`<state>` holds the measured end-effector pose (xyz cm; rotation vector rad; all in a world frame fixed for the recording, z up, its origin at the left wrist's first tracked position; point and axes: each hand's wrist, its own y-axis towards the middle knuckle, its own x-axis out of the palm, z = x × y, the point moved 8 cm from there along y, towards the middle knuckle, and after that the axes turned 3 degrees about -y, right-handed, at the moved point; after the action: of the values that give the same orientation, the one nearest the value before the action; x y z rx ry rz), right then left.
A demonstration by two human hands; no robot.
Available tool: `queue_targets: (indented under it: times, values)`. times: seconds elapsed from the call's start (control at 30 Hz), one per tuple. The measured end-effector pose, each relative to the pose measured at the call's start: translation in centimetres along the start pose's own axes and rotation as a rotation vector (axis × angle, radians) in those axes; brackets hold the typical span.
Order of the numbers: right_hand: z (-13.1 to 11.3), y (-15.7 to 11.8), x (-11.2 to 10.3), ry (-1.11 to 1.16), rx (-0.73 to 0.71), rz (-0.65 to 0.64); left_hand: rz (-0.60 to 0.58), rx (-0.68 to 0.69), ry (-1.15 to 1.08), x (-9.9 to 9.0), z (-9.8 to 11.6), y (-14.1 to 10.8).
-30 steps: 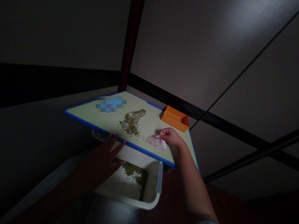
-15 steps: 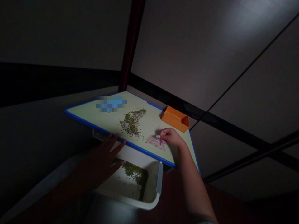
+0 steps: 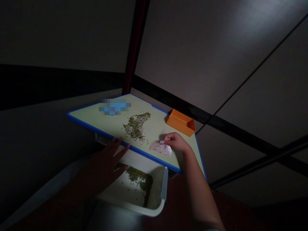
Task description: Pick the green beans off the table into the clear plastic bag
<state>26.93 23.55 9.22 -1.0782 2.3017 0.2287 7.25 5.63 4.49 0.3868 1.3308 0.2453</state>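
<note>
The tabletop (image 3: 157,125) is pale yellow-green with a raised blue rim (image 3: 149,156), set close into a corner of a dim room. A loose scatter of small green grains (image 3: 137,125) covers its middle, with stray bits around the edges. Near the far right side stands an orange tray (image 3: 180,123), open at the top. Toward the far left corner lies something blue (image 3: 114,106), too blurred to identify.

The right hand (image 3: 175,141) reaches over the near right part of the surface. Its grip is a closed pinch of thumb and fingers on the upper edge of a pink-and-white piece (image 3: 161,150), which is just right of the grains. The left hand (image 3: 108,162) has an open, empty grip, fingers spread at the near rim; whether they touch it I cannot tell.

Below the near side juts a white bin (image 3: 144,210) with more green grains (image 3: 141,178) gathered along its far right part. Large greyish panels (image 3: 192,48) form the walls, crossed by a dark band (image 3: 158,91), and a dark red post (image 3: 136,41) stands at the corner. The reddish floor (image 3: 176,199) shows faintly beyond the bin.
</note>
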Motion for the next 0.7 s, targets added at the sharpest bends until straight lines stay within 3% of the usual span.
queue_targets:
  times: [0.23,0.53,0.7]
  values:
    - [0.1,-0.2,-0.4,0.011,-0.018,0.004,-0.019,-0.009,0.003,0.3,0.0,0.1]
    - [0.9,0.1,0.4,-0.006,-0.001,-0.096,-0.034,-0.011,0.016,0.0,0.1,0.2]
    - [1.6,0.1,-0.4,-0.059,0.053,-0.041,-0.007,-0.010,0.018,0.0,0.1,0.1]
